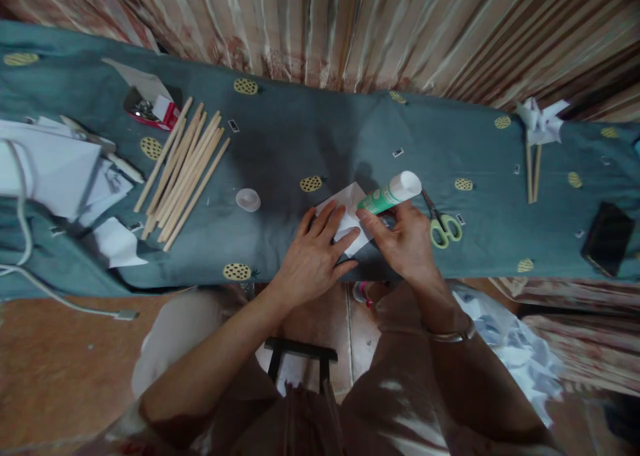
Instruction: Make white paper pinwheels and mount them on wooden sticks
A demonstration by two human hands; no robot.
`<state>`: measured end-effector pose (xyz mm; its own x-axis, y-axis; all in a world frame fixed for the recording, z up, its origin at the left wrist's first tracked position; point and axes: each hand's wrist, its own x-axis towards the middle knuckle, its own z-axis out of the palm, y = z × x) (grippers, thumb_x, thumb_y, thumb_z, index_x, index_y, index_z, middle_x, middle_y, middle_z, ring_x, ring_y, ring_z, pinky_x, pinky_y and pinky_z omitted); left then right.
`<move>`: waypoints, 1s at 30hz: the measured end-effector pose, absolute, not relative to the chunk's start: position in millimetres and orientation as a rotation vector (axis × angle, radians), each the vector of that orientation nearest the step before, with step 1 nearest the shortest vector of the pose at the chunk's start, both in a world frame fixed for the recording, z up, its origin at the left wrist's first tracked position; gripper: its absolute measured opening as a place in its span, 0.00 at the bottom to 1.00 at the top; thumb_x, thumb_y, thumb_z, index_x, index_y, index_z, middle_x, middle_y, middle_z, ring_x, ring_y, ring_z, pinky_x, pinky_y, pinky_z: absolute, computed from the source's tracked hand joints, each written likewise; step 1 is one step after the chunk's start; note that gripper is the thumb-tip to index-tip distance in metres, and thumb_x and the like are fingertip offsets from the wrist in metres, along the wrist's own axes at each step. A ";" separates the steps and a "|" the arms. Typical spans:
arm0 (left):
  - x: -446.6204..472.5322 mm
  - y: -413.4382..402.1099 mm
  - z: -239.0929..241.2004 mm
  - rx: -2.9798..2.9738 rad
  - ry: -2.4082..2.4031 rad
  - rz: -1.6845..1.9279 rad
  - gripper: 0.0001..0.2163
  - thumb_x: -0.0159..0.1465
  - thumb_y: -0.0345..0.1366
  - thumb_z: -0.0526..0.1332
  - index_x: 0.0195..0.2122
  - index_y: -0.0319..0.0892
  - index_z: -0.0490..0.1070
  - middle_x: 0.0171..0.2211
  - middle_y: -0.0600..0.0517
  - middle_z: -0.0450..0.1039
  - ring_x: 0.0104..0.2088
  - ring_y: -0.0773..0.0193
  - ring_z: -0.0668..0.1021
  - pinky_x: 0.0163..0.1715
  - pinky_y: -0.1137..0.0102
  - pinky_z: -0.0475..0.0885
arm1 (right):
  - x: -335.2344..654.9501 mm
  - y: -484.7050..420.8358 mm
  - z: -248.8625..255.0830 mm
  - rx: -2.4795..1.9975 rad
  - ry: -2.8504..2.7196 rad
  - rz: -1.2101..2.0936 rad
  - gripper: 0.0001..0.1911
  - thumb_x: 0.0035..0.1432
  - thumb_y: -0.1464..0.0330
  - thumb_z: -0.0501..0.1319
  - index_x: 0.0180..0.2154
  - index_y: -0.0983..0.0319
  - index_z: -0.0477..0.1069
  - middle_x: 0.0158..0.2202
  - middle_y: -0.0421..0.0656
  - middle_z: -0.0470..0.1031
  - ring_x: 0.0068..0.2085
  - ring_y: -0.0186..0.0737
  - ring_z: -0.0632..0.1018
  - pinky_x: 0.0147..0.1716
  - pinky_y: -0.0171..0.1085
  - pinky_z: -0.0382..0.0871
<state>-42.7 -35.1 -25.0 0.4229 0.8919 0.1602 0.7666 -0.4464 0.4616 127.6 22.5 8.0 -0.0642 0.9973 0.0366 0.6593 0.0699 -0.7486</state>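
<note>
- Nearest the camera are the person's knees and forearms, with a black stool frame [300, 353] on the floor between the knees, just short of the worktop's near edge.
- The left hand [313, 253] lies flat, its grip open and fingers spread, pressing on a folded white paper [350, 199] that sits close to the near edge of the worktop [280, 156].
- The right hand [407, 243] has its grip closed round a green glue tube [393, 194], whose tip is at the paper's right corner and whose white end tilts up to the far right.
- Green-handled scissors [443, 226] lie just right of the right hand, blades pointing far-left towards the tube.
- A small white cap [248, 200] rests left of the paper, well apart from it.
- A fan of wooden sticks [183, 169] lies further left, with white sheets [55, 166] beyond them at the left edge.
- The cloth far of the hands is bare, up to the curtain.
- At the right, a dark phone [607, 238] lies near the near edge and a paper pinwheel [540, 123] lies at the far edge.
</note>
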 end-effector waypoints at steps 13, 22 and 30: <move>-40.5 -35.4 -27.1 2.319 1.430 0.572 0.25 0.64 0.46 0.62 0.60 0.45 0.65 0.68 0.38 0.54 0.69 0.43 0.56 0.64 0.43 0.53 | 123.1 22.1 9.2 -1.645 -1.941 0.662 0.13 0.54 0.55 0.65 0.32 0.58 0.72 0.31 0.45 0.76 0.34 0.46 0.77 0.38 0.44 0.69; -40.4 -35.7 -26.8 2.315 1.428 0.575 0.24 0.63 0.45 0.63 0.59 0.43 0.66 0.67 0.38 0.56 0.68 0.42 0.56 0.65 0.42 0.52 | 120.9 21.5 11.0 -1.667 -1.978 0.642 0.14 0.55 0.55 0.64 0.33 0.59 0.73 0.33 0.47 0.77 0.35 0.48 0.78 0.39 0.44 0.69; -40.4 -35.1 -23.3 2.362 1.439 0.533 0.24 0.64 0.46 0.62 0.59 0.43 0.66 0.66 0.37 0.57 0.68 0.41 0.57 0.65 0.39 0.50 | 121.2 22.3 9.0 -1.581 -2.100 0.507 0.16 0.57 0.55 0.62 0.33 0.62 0.72 0.30 0.46 0.78 0.33 0.45 0.78 0.33 0.41 0.71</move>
<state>-40.4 -35.1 -23.3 0.4220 0.8948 0.1458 0.7738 -0.4393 0.4564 121.2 22.3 9.0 -0.2333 0.9623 0.1397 0.7925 0.2714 -0.5462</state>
